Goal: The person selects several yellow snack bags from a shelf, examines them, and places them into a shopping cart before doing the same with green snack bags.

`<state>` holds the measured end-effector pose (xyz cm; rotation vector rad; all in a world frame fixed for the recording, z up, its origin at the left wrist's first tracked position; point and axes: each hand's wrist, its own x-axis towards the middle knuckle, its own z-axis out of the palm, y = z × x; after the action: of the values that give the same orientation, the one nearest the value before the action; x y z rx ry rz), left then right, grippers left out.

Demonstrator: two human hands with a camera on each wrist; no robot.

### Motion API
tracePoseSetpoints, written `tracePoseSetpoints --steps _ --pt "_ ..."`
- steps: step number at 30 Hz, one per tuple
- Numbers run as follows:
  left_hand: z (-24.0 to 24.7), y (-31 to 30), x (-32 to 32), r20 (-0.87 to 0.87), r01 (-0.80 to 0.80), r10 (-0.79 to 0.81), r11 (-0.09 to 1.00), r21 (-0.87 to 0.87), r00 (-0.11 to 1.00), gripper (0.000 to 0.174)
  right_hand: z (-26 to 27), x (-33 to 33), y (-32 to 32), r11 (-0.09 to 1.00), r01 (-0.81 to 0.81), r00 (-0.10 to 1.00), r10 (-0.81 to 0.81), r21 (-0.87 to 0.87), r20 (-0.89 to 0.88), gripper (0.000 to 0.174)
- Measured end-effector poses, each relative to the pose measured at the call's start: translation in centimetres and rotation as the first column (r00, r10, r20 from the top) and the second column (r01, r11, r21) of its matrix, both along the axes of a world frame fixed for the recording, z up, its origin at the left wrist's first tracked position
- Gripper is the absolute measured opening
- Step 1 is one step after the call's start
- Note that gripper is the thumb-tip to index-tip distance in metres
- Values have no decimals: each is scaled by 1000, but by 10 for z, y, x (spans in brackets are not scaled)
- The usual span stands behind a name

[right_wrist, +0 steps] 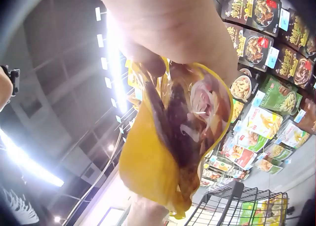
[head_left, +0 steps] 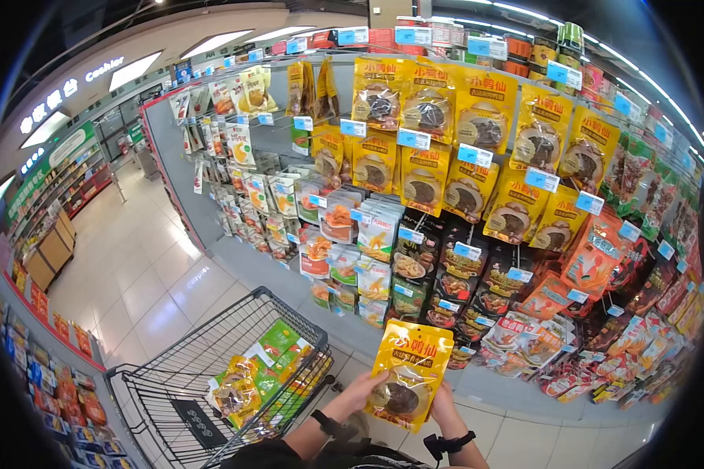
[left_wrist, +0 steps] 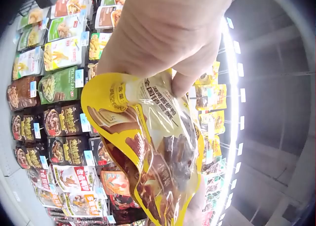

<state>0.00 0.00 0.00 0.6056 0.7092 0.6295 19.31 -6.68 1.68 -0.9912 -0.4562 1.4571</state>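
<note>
A yellow snack pouch (head_left: 408,367) with a clear window showing dark food is held upright in front of the body, between both hands. My left hand (head_left: 360,391) pinches its left edge; in the left wrist view the thumb of the left hand (left_wrist: 170,33) presses onto the glossy pouch (left_wrist: 148,142). On the opposite side my right hand (head_left: 444,408) grips the right edge, and the right wrist view has the right hand (right_wrist: 173,28) over the crinkled pouch (right_wrist: 163,137). The fingers behind the pouch are partly hidden.
To the left stands a wire shopping cart (head_left: 164,352) holding yellow and green packs (head_left: 250,383). Ahead, a shelf rack carries hanging yellow pouches (head_left: 485,109), black pouches (head_left: 446,281) and white packs (head_left: 375,234) with price tags. A tiled aisle (head_left: 164,281) runs off at the left.
</note>
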Motion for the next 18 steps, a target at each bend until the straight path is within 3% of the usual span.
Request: tracePoseSetpoints --steps 2,5,8,11,13,18 --pt "10 -2 -1 -37 -10 7 997 -71 999 33 11 -3 -1 1000 14 998 -15 8 60 22" --pt "24 9 -2 -3 -24 24 999 -48 1000 30 0 3 12 999 -46 993 44 8 105 21" --pt "41 10 7 -35 -14 14 1000 -1 999 30 15 4 10 998 -9 988 -1 67 152 19" --pt "38 2 16 6 -32 31 998 50 999 30 43 2 -8 994 55 979 -72 92 192 18" --pt "60 -8 22 8 16 -17 999 39 1000 30 37 13 -21 994 57 971 -76 89 226 19" --pt "49 -24 41 -33 74 -71 994 84 997 30 40 26 -55 994 77 945 -96 73 313 21"
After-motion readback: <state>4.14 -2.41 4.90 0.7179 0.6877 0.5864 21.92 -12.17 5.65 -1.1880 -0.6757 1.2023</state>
